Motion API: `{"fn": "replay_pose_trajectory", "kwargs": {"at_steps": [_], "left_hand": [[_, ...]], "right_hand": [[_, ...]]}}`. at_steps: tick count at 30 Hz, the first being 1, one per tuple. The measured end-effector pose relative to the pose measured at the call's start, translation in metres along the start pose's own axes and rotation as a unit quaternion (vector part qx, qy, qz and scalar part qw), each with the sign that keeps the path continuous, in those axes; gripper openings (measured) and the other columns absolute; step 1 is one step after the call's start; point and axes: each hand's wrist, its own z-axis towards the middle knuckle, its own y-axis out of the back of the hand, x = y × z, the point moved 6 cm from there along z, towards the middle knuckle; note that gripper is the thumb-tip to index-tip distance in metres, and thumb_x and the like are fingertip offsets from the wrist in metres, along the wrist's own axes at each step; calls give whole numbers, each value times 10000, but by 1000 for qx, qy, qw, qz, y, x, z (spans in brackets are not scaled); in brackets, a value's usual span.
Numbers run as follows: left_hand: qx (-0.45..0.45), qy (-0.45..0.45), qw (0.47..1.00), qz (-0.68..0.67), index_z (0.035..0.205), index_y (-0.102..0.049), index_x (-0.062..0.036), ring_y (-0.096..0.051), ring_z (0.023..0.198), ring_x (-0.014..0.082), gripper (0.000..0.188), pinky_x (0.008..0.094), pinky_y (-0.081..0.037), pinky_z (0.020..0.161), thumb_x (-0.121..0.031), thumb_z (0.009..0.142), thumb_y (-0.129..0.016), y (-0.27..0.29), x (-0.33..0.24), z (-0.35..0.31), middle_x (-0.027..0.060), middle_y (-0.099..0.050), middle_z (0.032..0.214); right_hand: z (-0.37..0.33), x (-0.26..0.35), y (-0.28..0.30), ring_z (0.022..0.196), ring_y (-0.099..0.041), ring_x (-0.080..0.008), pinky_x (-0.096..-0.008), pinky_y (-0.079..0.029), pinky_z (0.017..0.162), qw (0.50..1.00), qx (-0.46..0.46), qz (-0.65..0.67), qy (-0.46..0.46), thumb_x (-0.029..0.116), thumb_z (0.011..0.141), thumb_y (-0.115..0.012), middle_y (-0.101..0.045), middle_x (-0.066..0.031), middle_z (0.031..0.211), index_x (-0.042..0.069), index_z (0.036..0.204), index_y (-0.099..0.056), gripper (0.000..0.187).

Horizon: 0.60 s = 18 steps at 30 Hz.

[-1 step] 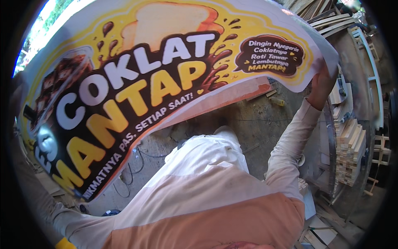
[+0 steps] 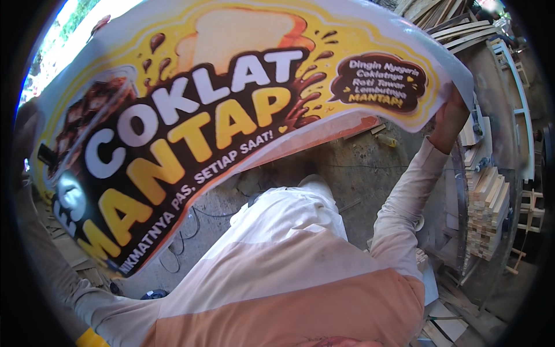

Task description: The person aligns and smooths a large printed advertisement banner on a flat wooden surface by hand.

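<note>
A large printed sticker sheet, yellow and dark brown with white and yellow lettering and a bread slice picture, stretches in a curve before me. My right hand grips its right end, where the white margin bends over. At the far left, my left hand holds the other end; dark shadow at the picture's rim blurs its fingers. What look like fingertips show at the sheet's far upper-left edge; whose they are I cannot tell. Below the sheet's lower edge a pinkish-orange flat surface shows in part.
Stacked wooden strips stand on the right, with more long wood pieces behind. A pale blue frame leans beside them. Dark cables lie on the grey floor, near a small yellowish bottle.
The sheet has shifted slightly down and to the right, mostly in its left and middle parts. The fingertip-like shape has appeared at its upper-left edge. My right hand stays nearly in place.
</note>
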Motion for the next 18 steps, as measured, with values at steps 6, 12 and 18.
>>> {"fn": "replay_pose_trajectory", "kwargs": {"at_steps": [6, 12, 18], "left_hand": [[-6, 59, 996, 62, 1020, -620, 14, -529, 735, 57, 281, 223, -449, 645, -249, 928, -662, 4, 87, 34, 3, -588, 813], [67, 37, 994, 79, 821, -665, 24, -500, 567, 63, 358, 261, -417, 510, -317, 932, -656, -23, 36, 65, -25, -553, 622], [184, 73, 974, 108, 811, -689, 54, -542, 528, 116, 426, 315, -449, 512, -364, 889, -680, -25, 0, 90, 79, -593, 605]], "right_hand": [[33, 28, -62, 939, -664, -180, -308, -567, 806, 989, 146, -26, 16, -24, 876, -624, -667, -104, 1071, -44, 1157, -617, 281], [54, 28, -84, 833, -612, -93, -255, -498, 729, 972, 115, -185, -90, 162, 1002, -515, -665, -32, 913, -23, 1040, -662, 240], [67, 23, -98, 773, -498, -51, -228, -435, 685, 917, 215, -322, -93, 174, 1005, -517, -613, 9, 860, -34, 992, -637, 240]]}}
